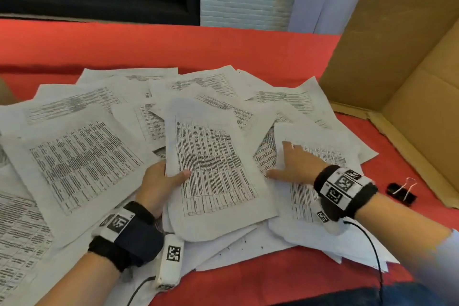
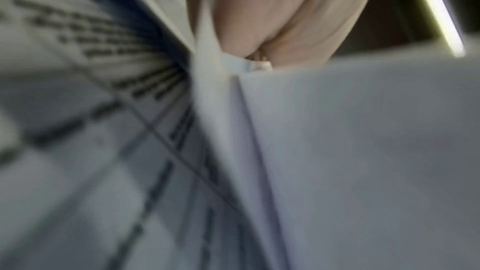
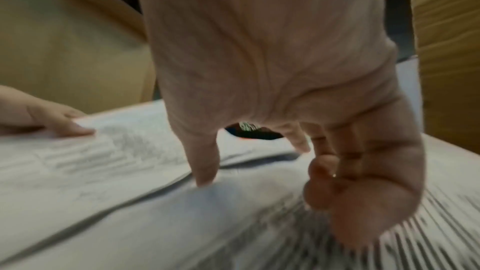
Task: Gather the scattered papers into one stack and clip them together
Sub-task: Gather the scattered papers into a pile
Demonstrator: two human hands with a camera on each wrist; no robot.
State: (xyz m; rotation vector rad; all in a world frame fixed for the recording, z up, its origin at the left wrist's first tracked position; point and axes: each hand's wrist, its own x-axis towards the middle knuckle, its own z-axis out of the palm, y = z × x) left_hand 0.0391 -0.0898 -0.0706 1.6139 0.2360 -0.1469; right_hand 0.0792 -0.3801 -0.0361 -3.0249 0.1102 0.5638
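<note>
Pinching a printed sheet thumb-on-top, the left hand lies beside the right hand, spread flat on neighbouring papers; print unreadable.

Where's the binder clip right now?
In the head view the binder clip lies on the red tablecloth at the far right, just beyond the right hand, between the papers and the cardboard box.

Printed paper sheets: more than ten are visible, overlapping on the red surface, and the exact number cannot be determined because of the overlap. Binder clips: one, black with wire handles. Cardboard boxes: one; hands: two, a left hand and a right hand, each with one wrist band.
</note>
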